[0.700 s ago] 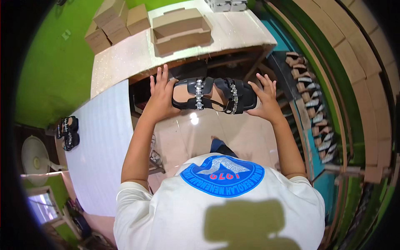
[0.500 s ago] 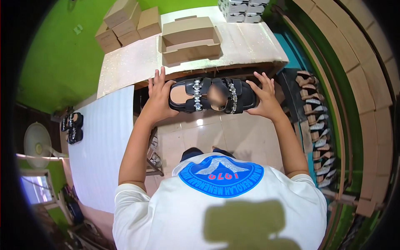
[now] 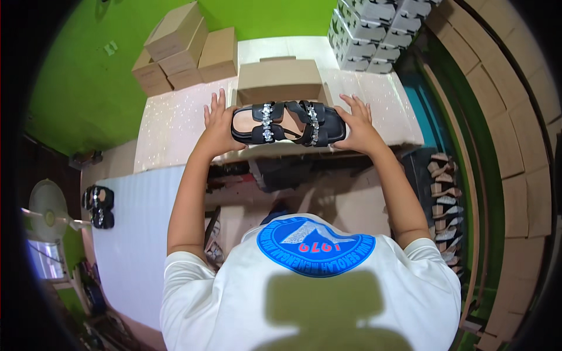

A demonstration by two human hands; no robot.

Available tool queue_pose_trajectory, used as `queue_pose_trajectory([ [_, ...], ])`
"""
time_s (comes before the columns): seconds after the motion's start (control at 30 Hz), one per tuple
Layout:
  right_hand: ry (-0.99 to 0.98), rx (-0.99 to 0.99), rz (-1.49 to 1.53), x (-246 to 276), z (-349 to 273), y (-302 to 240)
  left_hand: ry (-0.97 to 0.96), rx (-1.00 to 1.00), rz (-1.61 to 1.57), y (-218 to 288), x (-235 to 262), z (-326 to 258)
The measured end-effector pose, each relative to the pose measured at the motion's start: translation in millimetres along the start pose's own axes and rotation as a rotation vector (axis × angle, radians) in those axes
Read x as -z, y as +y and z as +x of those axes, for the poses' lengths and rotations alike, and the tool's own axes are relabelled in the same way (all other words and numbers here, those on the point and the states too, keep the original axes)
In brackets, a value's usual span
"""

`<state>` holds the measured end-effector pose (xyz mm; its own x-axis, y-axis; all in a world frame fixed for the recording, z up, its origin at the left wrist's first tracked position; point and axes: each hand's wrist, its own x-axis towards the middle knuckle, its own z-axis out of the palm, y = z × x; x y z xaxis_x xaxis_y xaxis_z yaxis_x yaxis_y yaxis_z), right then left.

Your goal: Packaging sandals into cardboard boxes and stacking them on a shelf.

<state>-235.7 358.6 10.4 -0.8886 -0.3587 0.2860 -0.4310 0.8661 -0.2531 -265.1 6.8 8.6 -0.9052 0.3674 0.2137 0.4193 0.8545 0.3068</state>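
Between my two hands I hold a pair of black sandals (image 3: 250,138) with bands of clear jewels across the straps, laid together lengthwise. My left hand (image 3: 219,127) grips their left end, its thumb toward the sandals and its other fingers raised. At the opposite end, my right hand (image 3: 358,127) presses in with its thumb on the black side. The sandals are in the air over the near edge of the white sparkly table (image 3: 170,126). Just behind them stands an open brown cardboard box (image 3: 280,73), its lower part hidden by the sandals.
Brown boxes (image 3: 181,44) are stacked at the table's back left, star-patterned white boxes (image 3: 366,35) at the back right. Another black jewelled pair (image 3: 100,206) rests on the white side table (image 3: 137,245). A rack of several shoes (image 3: 444,202) lines the right, beside stacked cartons (image 3: 503,140).
I have come closer to the table, and the sandals have moved from in front of its edge to over it, near the open box. Both hands keep their hold.
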Motion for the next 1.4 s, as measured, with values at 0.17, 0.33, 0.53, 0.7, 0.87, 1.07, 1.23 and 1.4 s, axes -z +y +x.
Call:
queue_pose_trajectory([
  [0.17, -0.105, -0.051, 0.131, -25, 64, 38, -0.113, -0.016, -0.067, -39, -21, 70],
  [0.33, -0.147, -0.085, 0.091, -44, 96, 59, -0.163, -0.050, -0.015, -64, -42, 107],
  [0.53, -0.276, -0.109, 0.033, -69, 104, 71, -0.297, -0.039, 0.132, -58, -54, 124],
  [0.7, -0.354, -0.062, -0.176, -76, 110, 63, -0.406, -0.024, 0.356, -50, -65, 122],
  [0.87, -0.363, -0.106, -0.255, -82, 107, 58, -0.335, 0.005, 0.342, -47, -73, 111],
  [1.07, -0.225, -0.398, 0.095, -85, 77, 93, -0.037, 0.436, -0.100, -65, -79, 78],
  [1.23, -0.381, -0.232, 0.279, -86, 55, 85, -0.153, 0.395, -0.489, -73, -94, 44],
  [1.4, -0.341, -0.224, 0.223, -97, 52, 73, -0.272, 0.368, -0.393, -45, -92, 48],
])
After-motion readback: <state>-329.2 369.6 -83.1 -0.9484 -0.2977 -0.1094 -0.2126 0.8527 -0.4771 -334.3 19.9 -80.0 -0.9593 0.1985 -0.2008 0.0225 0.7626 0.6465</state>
